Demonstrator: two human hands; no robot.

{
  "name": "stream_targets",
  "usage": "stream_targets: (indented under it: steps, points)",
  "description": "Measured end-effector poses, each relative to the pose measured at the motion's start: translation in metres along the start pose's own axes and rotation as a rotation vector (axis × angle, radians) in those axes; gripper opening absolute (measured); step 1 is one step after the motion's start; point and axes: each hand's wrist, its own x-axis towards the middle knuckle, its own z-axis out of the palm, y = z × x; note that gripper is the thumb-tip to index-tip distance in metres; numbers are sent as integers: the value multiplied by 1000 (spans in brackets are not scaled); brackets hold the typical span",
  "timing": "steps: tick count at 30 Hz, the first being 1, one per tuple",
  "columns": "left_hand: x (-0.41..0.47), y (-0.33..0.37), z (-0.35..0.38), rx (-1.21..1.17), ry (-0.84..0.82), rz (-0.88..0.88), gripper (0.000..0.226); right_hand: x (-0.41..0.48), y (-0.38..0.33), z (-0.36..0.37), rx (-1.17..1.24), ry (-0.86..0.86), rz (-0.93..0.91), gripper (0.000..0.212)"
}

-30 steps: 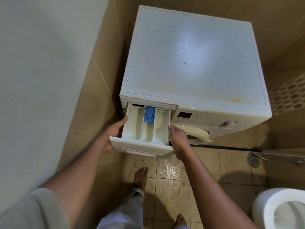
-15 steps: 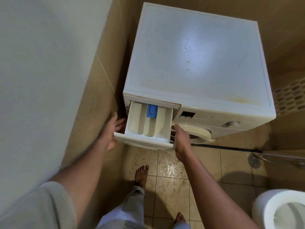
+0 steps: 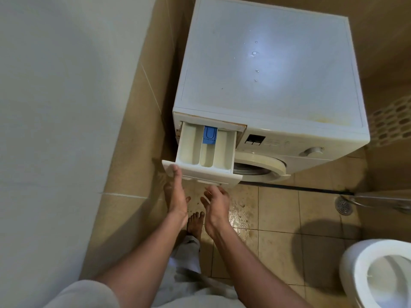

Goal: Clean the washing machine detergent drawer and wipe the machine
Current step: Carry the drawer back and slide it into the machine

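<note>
The detergent drawer [image 3: 206, 152] is sticking well out of the washing machine [image 3: 266, 90], at the left end of its front, and is hanging over the tiled floor [image 3: 278, 218].

Nearest the camera, the person is standing barefoot, one bare foot [image 3: 195, 221] showing between the two forearms. The left hand [image 3: 176, 196] is reaching up with its fingers straight, one fingertip touching the left corner of the drawer's white front panel; it is grasping nothing. The right hand [image 3: 216, 203] is hovering just below that panel with its fingers loosely curved and released; I cannot tell whether they are touching the underside. A wet patch [image 3: 240, 215] is glistening on the floor just right of this hand.

Inside the drawer, cream compartments are lying side by side, and a blue insert [image 3: 209, 135] is sitting at the back of the middle one. Right of the drawer, the display [image 3: 254, 140] and a round dial [image 3: 313, 151] are showing on the control panel, with the round door [image 3: 260, 165] curving out beneath them. Farther back, water drops [image 3: 254, 53] are sitting on the machine's flat top, and a yellowish stain [image 3: 322, 118] is marking its front right edge.
</note>
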Motion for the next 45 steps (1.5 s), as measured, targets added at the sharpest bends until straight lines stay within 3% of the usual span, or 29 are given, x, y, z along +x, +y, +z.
stream_targets:
  steps: [3, 5, 10, 16, 20, 27, 35, 42, 45]
  points:
    - [1, 1, 2, 29, -6, -5, 81, -4, -7, 10, 89, -181, 32, 39]
    - [7, 1, 2, 25, -12, -33, 70, -5, -13, 15, 147, -208, 34, 39]
    - [16, 2, 5, -135, -91, -105, 54, -3, -19, 22, 275, -168, 55, 32]
    - [24, 9, 16, -168, -19, -82, 39, 1, -22, 29, 265, -126, 43, 30]
    - [38, 16, 27, -198, -46, -62, 48, 16, -38, 36, 241, -137, 12, 27]
    - [67, 37, 52, -166, -83, -21, 34, 42, -67, 57, 198, -161, -7, 37]
    - [94, 64, 83, -159, -88, -23, 53, 68, -102, 82, 162, -172, -16, 43]
    - [102, 73, 93, -184, -86, -45, 41, 82, -109, 92, 187, -131, -17, 82]
    - [104, 76, 93, -229, -106, -60, 41, 82, -112, 92, 191, -140, -19, 66]
